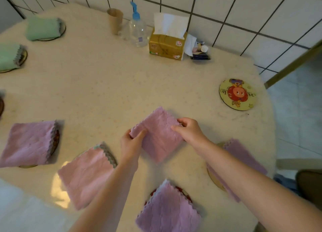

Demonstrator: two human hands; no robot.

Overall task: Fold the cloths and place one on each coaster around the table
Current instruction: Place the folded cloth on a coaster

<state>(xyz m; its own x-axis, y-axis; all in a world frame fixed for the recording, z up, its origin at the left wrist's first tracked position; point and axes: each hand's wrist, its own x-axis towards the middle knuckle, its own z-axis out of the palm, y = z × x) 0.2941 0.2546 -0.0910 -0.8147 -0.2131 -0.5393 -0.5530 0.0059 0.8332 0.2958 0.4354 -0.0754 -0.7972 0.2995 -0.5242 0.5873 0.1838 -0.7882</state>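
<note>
Hands both clamped on folded purple cloth (159,137) at surface (104,92) centre: left hand (130,143) pinches 9 o'clock corner, right hand (189,129) pinches 3 o'clock edge. Bare cartoon coaster (237,94) at 2 o'clock, well apart from cloth. Tissue box (167,46) at 12 o'clock.

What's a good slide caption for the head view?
Both hands fold a purple cloth beside one bare cartoon coaster.

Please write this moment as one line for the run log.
stage: folding | left hand: pinches purple cloth | right hand: pinches same cloth | bare coaster: waiting, far right | other visible coasters: covered
</note>
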